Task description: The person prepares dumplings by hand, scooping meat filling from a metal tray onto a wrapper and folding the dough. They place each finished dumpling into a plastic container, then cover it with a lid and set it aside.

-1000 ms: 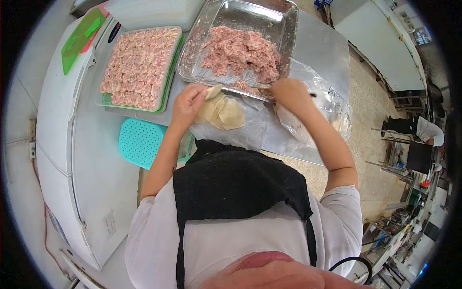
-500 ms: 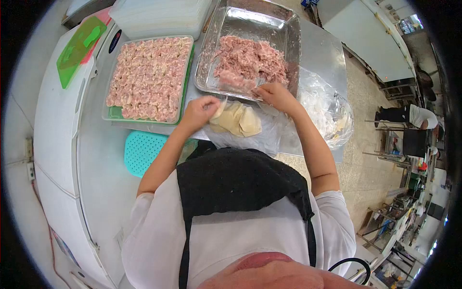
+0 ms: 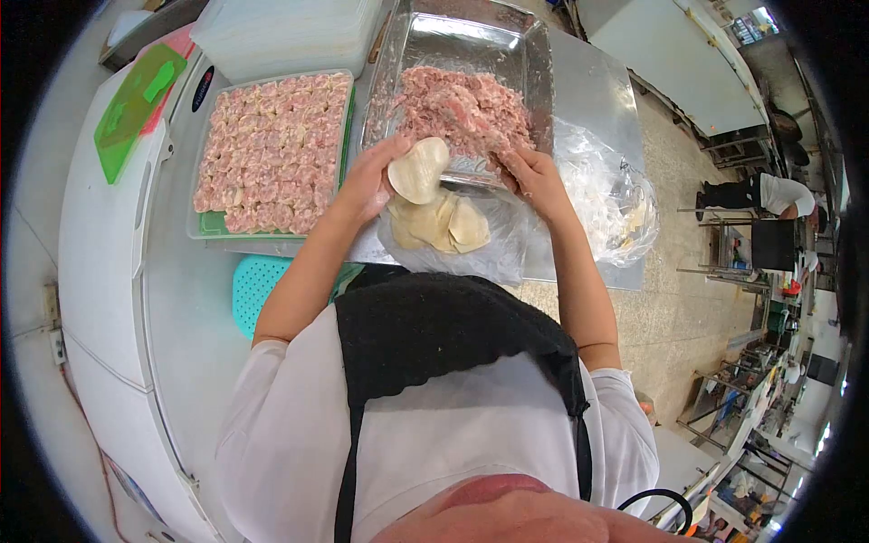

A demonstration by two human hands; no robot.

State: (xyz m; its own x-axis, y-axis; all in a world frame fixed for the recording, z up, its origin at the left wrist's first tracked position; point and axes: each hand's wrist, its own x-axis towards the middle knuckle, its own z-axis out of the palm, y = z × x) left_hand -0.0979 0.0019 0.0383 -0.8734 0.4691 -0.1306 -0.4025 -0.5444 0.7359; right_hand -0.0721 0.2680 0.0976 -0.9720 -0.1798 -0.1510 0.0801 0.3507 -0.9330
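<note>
In the head view, my left hand (image 3: 369, 181) pinches a round, pale dough wrapper (image 3: 419, 170) at its left edge. Beneath it, a loose pile of wrappers (image 3: 441, 223) lies on a plastic bag (image 3: 505, 237). My right hand (image 3: 538, 184) is closed at the near right side of the metal tray (image 3: 547, 90), around a slim tool (image 3: 484, 136) so coated in meat that its exact kind is hidden. Pink minced meat (image 3: 457, 98) is heaped inside the tray, touching that tool.
To the left stands a clear container (image 3: 201, 224) packed with rows of filled dumplings (image 3: 272, 149). Stacked plastic boxes (image 3: 281, 36) are behind it. A clear plastic bag (image 3: 606, 204) lies on the right, and a turquoise perforated basket (image 3: 258, 288) sits below the table edge.
My left hand has lifted a wrapper up from the pile toward the tray and it now faces upward. My right hand's tool has swung from the near edge into the meat.
</note>
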